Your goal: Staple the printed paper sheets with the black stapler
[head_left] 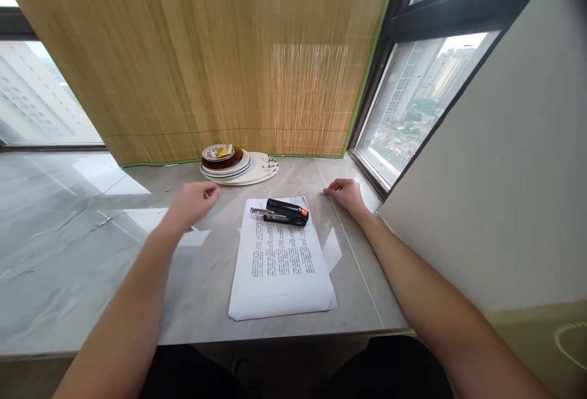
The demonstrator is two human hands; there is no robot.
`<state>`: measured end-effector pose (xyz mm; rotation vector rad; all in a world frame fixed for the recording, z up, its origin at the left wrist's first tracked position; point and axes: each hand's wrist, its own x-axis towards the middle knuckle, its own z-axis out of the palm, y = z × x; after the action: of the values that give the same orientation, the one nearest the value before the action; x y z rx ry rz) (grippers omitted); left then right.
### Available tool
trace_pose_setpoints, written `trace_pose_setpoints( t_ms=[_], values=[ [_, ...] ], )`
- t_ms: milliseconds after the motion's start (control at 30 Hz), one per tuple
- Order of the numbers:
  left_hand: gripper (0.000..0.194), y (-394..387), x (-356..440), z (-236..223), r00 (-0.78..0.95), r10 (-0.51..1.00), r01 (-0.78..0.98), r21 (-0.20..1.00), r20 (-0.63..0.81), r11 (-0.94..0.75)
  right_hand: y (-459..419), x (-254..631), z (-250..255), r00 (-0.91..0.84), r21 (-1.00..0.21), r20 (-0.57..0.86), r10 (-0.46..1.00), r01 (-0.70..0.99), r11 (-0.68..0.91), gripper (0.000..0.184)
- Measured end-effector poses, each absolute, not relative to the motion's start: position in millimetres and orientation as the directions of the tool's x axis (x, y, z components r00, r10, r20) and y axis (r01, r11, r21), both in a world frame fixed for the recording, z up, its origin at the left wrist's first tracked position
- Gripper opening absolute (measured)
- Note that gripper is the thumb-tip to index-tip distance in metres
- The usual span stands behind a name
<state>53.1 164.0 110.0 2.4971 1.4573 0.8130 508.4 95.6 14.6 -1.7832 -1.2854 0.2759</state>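
Observation:
A black stapler (286,213) with an orange patch lies on its side across the upper part of a stack of printed paper sheets (282,289). Its metal arm points left, apart from the black body. Left of the paper, my left hand (193,203) hovers near the plates, slightly blurred, its fingers curled in and no object showing in them. On the other side, my right hand (345,193) rests on the counter with fingers bent and thumb close to them. I see nothing in it, and it touches neither paper nor stapler.
Stacked plates (224,166) and a white oval platter (263,168) stand at the back of the grey marbled counter (105,264). Behind them hangs a bamboo blind (206,62). A window (413,93) and a white wall (499,191) bound the right side.

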Motion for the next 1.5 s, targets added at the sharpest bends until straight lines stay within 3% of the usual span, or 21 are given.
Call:
trace_pose_setpoints(
  t_ms=[100, 167, 300, 467, 567, 667, 767, 867, 967, 1100, 1233, 1367, 1500],
  values=[
    [0.046, 187.5, -4.9, 111.1, 0.261, 0.887, 0.828, 0.383, 0.382, -0.409, 98.5, 507.4, 13.3, 0.431, -0.794, 0.281, 0.858, 0.606, -0.044, 0.022],
    [0.056, 198.0, -33.8, 102.5, 0.258, 0.927, 0.857, 0.379, 0.271, -0.349, 99.8, 506.7, 12.8, 0.421, -0.806, 0.269, 0.866, 0.591, -0.037, 0.022],
    [0.063, 206.0, -54.8, 81.4, 0.494, 0.869, 0.797, 0.398, 0.001, -0.454, 99.6, 504.7, 14.0, 0.398, -0.785, 0.262, 0.879, 0.617, -0.046, 0.024],
    [0.053, 200.5, -39.3, 77.7, 0.521, 0.824, 0.802, 0.458, -0.224, -0.383, 98.0, 494.2, 20.9, 0.44, -0.705, 0.441, 0.782, 0.709, -0.002, 0.027],
    [0.041, 194.0, -27.4, 87.5, 0.411, 0.839, 0.874, 0.415, -0.357, -0.252, 97.8, 485.3, 24.3, 0.404, -0.664, 0.497, 0.768, 0.747, 0.037, 0.029],
    [0.026, 187.5, -17.8, 99.9, 0.375, 0.839, 0.904, 0.355, -0.395, -0.237, 97.3, 481.0, 25.8, 0.385, -0.654, 0.525, 0.759, 0.753, 0.07, 0.029],
    [0.022, 181.8, -5.0, 109.6, 0.389, 0.863, 0.894, 0.357, -0.323, -0.269, 96.1, 482.4, 27.0, 0.458, -0.688, 0.532, 0.712, 0.724, 0.049, 0.03],
    [0.028, 174.2, 20.7, 111.3, 0.422, 0.906, 0.803, 0.475, -0.027, -0.36, 95.2, 484.9, 28.0, 0.525, -0.724, 0.513, 0.679, 0.69, 0.014, 0.032],
    [0.038, 162.3, 59.0, 101.0, 0.45, 0.859, 0.594, 0.637, 0.243, -0.491, 95.1, 484.4, 28.8, 0.521, -0.729, 0.508, 0.686, 0.684, 0.021, 0.033],
    [0.037, 147.8, 103.1, 75.6, 0.442, 0.833, 0.336, 0.799, 0.334, -0.499, 93.6, 475.1, 32.1, 0.46, -0.716, 0.537, 0.707, 0.692, 0.092, 0.033],
    [0.03, 146.0, 117.0, 58.5, 0.414, 0.801, 0.325, 0.752, 0.432, -0.574, 84.5, 450.0, 39.8, 0.322, -0.665, 0.611, 0.723, 0.705, 0.248, 0.034],
    [0.023, 150.4, 114.2, 55.8, 0.453, 0.745, 0.338, 0.68, 0.489, -0.651, 69.2, 416.6, 46.3, 0.111, -0.657, 0.637, 0.763, 0.595, 0.462, 0.032],
    [0.024, 152.6, 112.7, 54.8, 0.466, 0.731, 0.265, 0.711, 0.497, -0.652, 61.2, 397.7, 45.7, -0.163, -0.582, 0.63, 0.759, 0.548, 0.601, 0.023]
  ],
)
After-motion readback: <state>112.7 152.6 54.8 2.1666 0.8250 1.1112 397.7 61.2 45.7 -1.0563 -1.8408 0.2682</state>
